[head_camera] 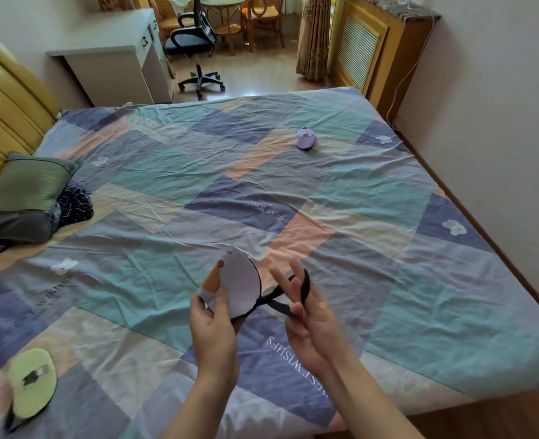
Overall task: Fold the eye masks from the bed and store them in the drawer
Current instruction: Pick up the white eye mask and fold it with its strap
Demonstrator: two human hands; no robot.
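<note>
In the head view, we hold a folded white mask (241, 285) above the bed (388, 217), our left hand (212, 331) closed in a pinching grip on its lower edge. Our right hand (312, 315) has its fingers hooked through the black strap (304, 285). A green mask (33, 386) lies near left, a purple one (306, 138) far off.

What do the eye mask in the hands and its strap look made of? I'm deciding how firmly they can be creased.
The white eye mask looks like soft padded fabric with a matte printed face and a dark edge; it curves in the left hand. The black strap looks like elastic webbing, looping limply around the right hand's fingers. Both are guesses from appearance.
</note>
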